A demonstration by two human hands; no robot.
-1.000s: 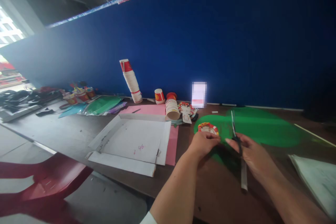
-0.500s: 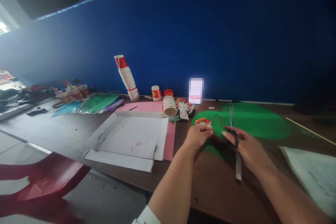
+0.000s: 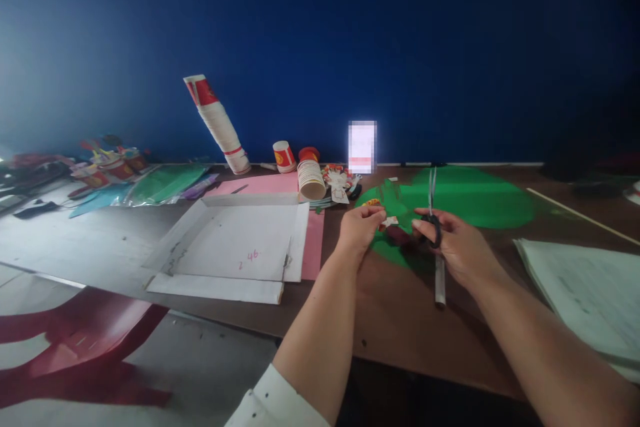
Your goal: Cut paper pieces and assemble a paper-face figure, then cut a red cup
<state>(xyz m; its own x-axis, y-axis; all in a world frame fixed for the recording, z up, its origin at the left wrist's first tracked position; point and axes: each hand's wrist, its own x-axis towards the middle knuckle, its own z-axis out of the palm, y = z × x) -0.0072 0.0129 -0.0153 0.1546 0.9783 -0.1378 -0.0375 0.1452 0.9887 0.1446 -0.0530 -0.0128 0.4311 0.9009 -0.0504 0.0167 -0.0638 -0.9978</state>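
Pinched between the fingers of my left hand [image 3: 361,225] is a small paper cutout [image 3: 390,221] with white and red-yellow parts. My right hand [image 3: 450,240] grips black-handled scissors [image 3: 432,193], whose blades point up and away from me. A green piece [image 3: 393,195] rises between the two hands; whether either hand touches it, I cannot tell. Beneath and behind lies a large green sheet [image 3: 470,197] on the brown table [image 3: 395,333]. A pale stick or tube [image 3: 440,280] lies just below my right hand.
An open white box lid [image 3: 225,240] sits left on pink paper [image 3: 313,247]. Stacked cups [image 3: 220,127], a single cup [image 3: 284,157] and lying cups [image 3: 311,180] stand behind. White papers [image 3: 585,293] and a thin stick [image 3: 580,213] are right; a red chair [image 3: 95,333] is lower left.
The view has tilted down and shifted. The cutout in my left hand has turned and now shows more to the right of my fingers. The scissors remain in my right hand.
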